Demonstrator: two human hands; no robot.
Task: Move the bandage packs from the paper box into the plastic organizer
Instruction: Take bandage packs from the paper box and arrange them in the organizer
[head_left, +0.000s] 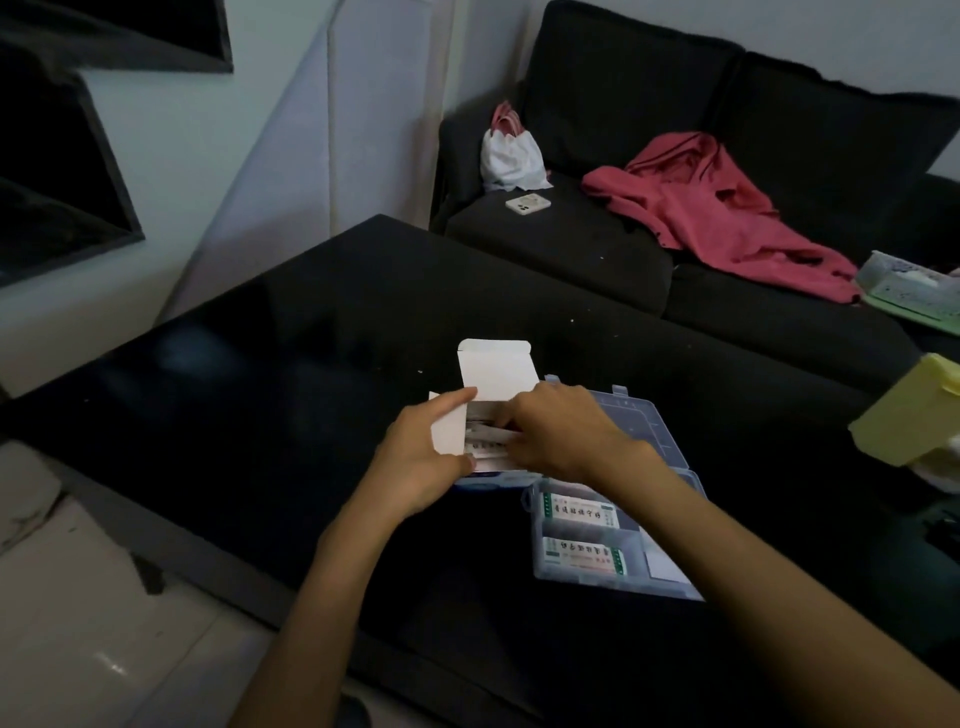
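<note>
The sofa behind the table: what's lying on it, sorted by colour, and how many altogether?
Pink or red: 1, a crumpled garment
White: 2, a tied bag with pink handles and a phone
Pale green: 1, a packet at the right edge, partly cut off
Total: 4 things on the dark sofa

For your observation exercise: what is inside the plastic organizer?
Two green-and-white labelled packs lie in the organizer's near compartments, one behind the other. The right forearm covers its far part, so what is there cannot be seen.
</note>
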